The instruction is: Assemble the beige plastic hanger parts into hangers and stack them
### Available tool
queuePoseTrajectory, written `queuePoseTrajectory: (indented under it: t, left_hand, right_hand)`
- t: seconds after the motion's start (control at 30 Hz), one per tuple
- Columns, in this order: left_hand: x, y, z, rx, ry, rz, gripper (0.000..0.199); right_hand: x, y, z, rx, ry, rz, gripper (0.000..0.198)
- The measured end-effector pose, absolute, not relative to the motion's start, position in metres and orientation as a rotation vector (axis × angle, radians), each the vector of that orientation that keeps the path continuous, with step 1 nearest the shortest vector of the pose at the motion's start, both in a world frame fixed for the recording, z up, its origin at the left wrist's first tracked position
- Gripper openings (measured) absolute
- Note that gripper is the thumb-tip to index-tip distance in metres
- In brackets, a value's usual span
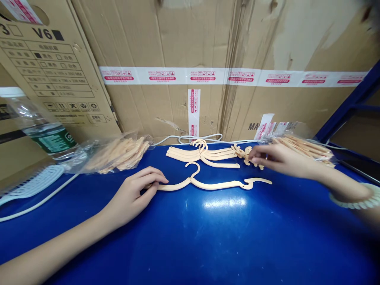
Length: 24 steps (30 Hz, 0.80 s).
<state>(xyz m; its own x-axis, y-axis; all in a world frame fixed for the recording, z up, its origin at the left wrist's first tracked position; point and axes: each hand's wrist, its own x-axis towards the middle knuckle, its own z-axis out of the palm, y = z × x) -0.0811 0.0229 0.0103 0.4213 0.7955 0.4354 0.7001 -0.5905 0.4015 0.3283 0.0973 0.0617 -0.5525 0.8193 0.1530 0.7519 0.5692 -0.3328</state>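
Note:
A cream plastic folding hanger [215,186] lies unfolded on the blue table, its hook pointing away from me. A separate-looking curved clip piece [252,182] sits at its right end. My left hand [142,190] is closed around the hanger's left end, hiding the tip. Behind it lies a stack of similar hangers [181,154], hooks bunched in the middle. To the right of the stack is a small pile of cream hook pieces [245,152]. My right hand [270,158] reaches to this pile with its fingers curled together; what they pinch is hidden.
Clear plastic bags of cream hanger parts lie at left [124,152] and right [305,146]. A water bottle [53,138] and a pale hairbrush [35,184] are at far left. A white cable [202,136] runs along the back, before large cardboard boxes [166,43].

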Motion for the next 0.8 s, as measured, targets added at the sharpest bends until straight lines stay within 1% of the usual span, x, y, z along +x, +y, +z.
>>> queuePoseTrajectory:
  t: [0.07, 0.17, 0.43, 0.53, 0.63, 0.8]
  left_hand:
    - [-0.082, 0.023, 0.01, 2.509, 1.326, 0.905, 0.026]
    - [-0.084, 0.025, 0.009, 2.499, 1.319, 0.91, 0.026]
    - [-0.083, 0.024, 0.009, 2.447, 1.356, 0.956, 0.025]
    - [-0.082, 0.024, 0.009, 2.455, 1.355, 0.97, 0.024]
    - [-0.082, 0.024, 0.009, 2.459, 1.356, 0.978, 0.024]
    - [-0.083, 0.023, 0.009, 2.446, 1.355, 0.962, 0.024]
  right_hand:
    - [0.338, 0.105, 0.062, -1.372, -2.377, 0.173, 0.044]
    - [0.349, 0.114, 0.062, -1.464, -2.294, 0.082, 0.044]
    - [0.359, 0.119, 0.056, -1.583, -2.424, -0.096, 0.024]
    - [0.364, 0.123, 0.054, -1.632, -2.461, -0.176, 0.02]
    - [0.367, 0.125, 0.054, -1.634, -2.528, -0.195, 0.021]
    - [0.367, 0.125, 0.059, -1.586, -2.648, -0.135, 0.025]
